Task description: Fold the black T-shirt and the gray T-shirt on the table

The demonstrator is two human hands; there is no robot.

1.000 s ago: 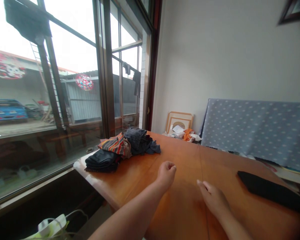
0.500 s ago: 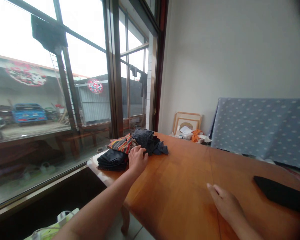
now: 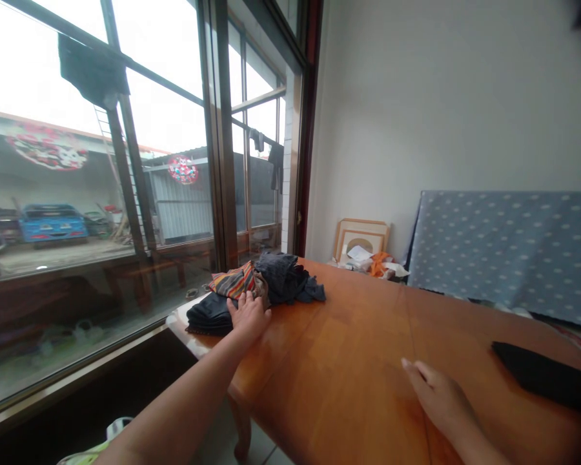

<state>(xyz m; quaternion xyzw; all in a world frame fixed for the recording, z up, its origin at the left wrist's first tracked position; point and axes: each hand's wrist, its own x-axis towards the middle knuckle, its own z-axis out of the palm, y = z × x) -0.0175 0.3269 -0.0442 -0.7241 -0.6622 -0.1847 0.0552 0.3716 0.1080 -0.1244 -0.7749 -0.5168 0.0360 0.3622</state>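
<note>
A: Entry one, the left hand (image 3: 250,315)?
B: Palm down, being held low at the near side of the clothes pile. Fingers are being spread, the leftmost being set apart from the others.

A: Position of the cloth relative to those fingers?
B: The striped cloth (image 3: 230,279), in red, orange and grey, is being found just beyond the fingertips, its lower edge being partly covered by them. Whether it is being pressed or merely overlapped cannot be told.

A: Adjoining pieces?
B: Black folded garments (image 3: 207,315) are being overlapped by the leftmost finger; the striped cloth is being partly supported on them. Dark grey clothes (image 3: 277,274), crumpled, are being listed behind and to the right, touching the striped cloth.

A: Entry two, the right hand (image 3: 440,395)?
B: Being held over the wooden table (image 3: 348,349), well apart from the pile. Fingers are being curled loosely, thumb being extended forward; whether thumb and forefinger are being brought together cannot be told.

A: Nearest article on that side?
B: A black flat item (image 3: 542,378), being borne by the tabletop to the hand's right, apart from it.
</note>
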